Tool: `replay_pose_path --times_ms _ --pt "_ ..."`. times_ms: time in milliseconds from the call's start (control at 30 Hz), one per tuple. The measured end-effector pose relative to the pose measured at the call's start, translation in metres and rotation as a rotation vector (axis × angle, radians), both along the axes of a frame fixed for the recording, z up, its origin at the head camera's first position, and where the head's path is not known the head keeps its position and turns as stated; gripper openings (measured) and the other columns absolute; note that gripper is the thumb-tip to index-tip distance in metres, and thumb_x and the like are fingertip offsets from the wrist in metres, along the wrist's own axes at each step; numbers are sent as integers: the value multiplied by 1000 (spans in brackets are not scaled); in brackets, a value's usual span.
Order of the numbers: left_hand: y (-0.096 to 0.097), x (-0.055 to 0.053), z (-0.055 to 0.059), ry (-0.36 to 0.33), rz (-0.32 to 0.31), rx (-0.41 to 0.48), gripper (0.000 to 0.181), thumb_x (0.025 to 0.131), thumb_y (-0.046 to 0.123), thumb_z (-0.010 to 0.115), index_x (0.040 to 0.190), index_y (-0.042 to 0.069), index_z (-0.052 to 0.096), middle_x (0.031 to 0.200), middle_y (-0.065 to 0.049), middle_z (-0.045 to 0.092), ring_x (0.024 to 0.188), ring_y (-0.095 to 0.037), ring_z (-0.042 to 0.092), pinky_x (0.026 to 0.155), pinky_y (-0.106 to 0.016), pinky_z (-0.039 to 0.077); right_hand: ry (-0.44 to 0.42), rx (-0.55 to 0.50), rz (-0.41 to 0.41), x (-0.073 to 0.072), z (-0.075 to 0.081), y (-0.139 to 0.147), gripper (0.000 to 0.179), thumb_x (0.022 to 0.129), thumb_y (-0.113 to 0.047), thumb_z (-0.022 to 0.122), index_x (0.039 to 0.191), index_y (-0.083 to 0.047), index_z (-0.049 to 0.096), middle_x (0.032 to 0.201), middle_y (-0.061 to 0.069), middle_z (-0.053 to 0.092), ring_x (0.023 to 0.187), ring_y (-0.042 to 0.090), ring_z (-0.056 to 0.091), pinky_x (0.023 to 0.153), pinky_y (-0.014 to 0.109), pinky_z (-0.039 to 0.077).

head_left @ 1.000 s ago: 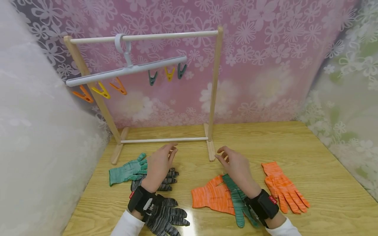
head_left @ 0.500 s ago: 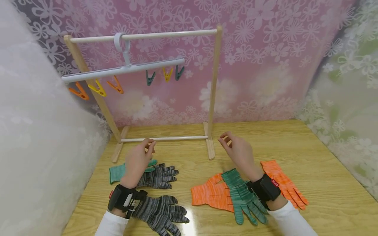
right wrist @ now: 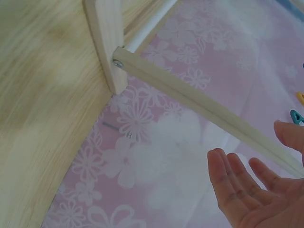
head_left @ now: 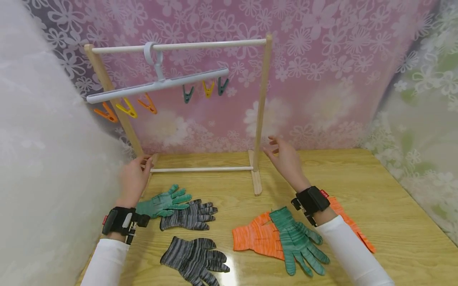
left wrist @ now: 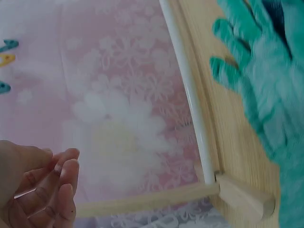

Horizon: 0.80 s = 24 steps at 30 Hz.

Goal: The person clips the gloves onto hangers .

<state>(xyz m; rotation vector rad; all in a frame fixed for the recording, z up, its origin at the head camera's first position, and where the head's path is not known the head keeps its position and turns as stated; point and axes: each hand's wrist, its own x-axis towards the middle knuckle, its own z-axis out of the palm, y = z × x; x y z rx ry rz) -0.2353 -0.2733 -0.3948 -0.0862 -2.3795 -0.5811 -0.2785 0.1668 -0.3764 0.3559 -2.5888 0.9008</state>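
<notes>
A wooden rack (head_left: 264, 95) stands at the back of the table. From its top rail hangs a light grey hanger (head_left: 186, 80), tilted, with orange, yellow and dark green clips below it. My left hand (head_left: 133, 178) is beside the rack's left post, fingers loosely bent; in the left wrist view that hand (left wrist: 45, 190) shows nothing in its grasp. To the right of the right post, my right hand (head_left: 287, 163) is held with fingers spread and thumb apart. The right wrist view shows this hand (right wrist: 256, 194) near the post (right wrist: 199, 102), holding nothing.
Several knitted gloves lie on the table (head_left: 343, 171): a light green glove (head_left: 164, 202) overlapping a grey striped glove (head_left: 193, 216), another grey glove (head_left: 195, 256), a dark green glove (head_left: 298, 240) over an orange glove (head_left: 255, 236), and an orange glove (head_left: 352, 226) partly behind the right forearm.
My left hand has moved left and away from me, from above the gloves to the left post. The right hand has moved further back towards the right post, its fingers spreading.
</notes>
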Motion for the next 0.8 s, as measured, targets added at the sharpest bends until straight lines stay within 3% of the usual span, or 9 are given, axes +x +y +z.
replay_pose_path --times_ms 200,333,500,600,800 --pt "-25 -14 12 -19 118 -6 25 104 18 60 113 -2 70 95 -23 74 74 -38 70 55 -49 48 -21 -69 7 -18 6 -11 58 101 -31 65 150 -6 45 132 20 61 106 38 65 80 50 55" --pt "-36 -25 19 -21 153 -2 29 104 18 59 119 -5 65 101 -25 72 78 -41 70 57 -53 49 -41 -92 12 -27 9 -17 60 101 -31 66 151 -6 44 131 21 62 105 38 66 80 50 56" --pt "-48 -39 24 -82 177 63 42 108 24 52 135 -9 52 117 -30 63 92 -49 64 71 -61 49 -97 -132 26 -33 9 -21 65 101 -33 66 154 -7 39 133 21 61 107 37 65 80 50 56" --pt "-56 -50 24 -110 147 96 47 110 25 46 140 -11 44 124 -34 55 104 -52 58 81 -63 47 -129 -145 38 -37 8 -24 68 101 -34 65 156 -7 34 134 21 59 108 37 65 79 49 57" --pt "-69 -70 26 -160 11 213 49 112 22 38 151 -7 33 142 -36 48 124 -53 52 102 -64 43 -140 -163 69 -48 -1 -29 66 103 -29 62 156 -3 32 133 24 58 112 40 63 85 49 57"
